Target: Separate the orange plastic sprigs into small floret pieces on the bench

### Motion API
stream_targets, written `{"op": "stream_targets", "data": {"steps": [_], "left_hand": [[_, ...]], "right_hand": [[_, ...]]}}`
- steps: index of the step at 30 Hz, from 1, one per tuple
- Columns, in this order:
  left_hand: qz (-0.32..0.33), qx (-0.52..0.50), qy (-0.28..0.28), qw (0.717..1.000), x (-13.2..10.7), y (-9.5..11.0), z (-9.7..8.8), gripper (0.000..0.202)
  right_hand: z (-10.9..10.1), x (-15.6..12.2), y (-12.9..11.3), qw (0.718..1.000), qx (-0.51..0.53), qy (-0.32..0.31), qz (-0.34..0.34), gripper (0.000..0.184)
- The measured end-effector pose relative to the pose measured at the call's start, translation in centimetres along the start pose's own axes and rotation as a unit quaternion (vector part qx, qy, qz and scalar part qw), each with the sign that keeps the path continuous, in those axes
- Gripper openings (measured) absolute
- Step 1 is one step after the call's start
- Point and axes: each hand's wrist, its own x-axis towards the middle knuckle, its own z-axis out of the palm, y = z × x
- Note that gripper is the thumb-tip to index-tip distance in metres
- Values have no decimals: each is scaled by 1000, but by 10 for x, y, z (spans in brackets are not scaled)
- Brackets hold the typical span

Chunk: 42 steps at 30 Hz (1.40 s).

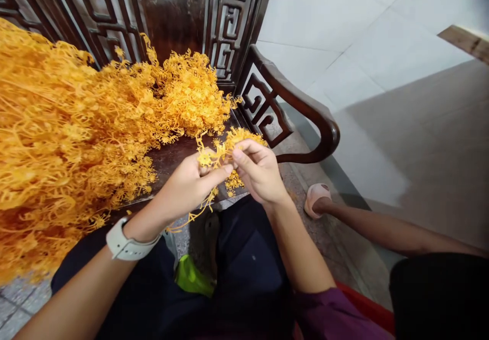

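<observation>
Between my hands is a yellow-orange artificial flower strand (205, 159) with small spiky blossoms. My left hand (194, 179), a pale watch on its wrist, closes round the strand with the thumb pressed along it. A thin stem trails down below that palm. My right hand (260, 169) pinches the strand between thumb and fingertips, close beside the left thumb. Behind the right fingers shows a small cluster of the same yellow blossoms (244, 135). A large heap of these yellow flowers (114, 105) spreads over the bench to the left and back.
The dark carved wooden bench (171, 159) has a curved armrest (305, 108) to the right. Beyond it stands a white tiled wall (317, 19). Another person's leg (374, 225) and sandalled foot are at the right. Something bright green (193, 276) lies low between my legs.
</observation>
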Motion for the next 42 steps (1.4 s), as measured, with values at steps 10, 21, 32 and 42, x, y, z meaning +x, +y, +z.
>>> {"op": "stream_targets", "data": {"steps": [10,21,32,42], "left_hand": [[81,26,109,990,0,-5,-3,32],[35,-244,70,967,-5,-13,9,30],[61,-363,189,910,-3,24,-29,27],[14,40,99,994,-4,12,-34,30]], "right_hand": [[-9,-7,4,997,45,-62,2,19],[6,-6,5,982,94,-163,30,14],[6,-9,3,968,58,-243,-29,21],[-60,22,12,983,-132,118,-43,30]]}}
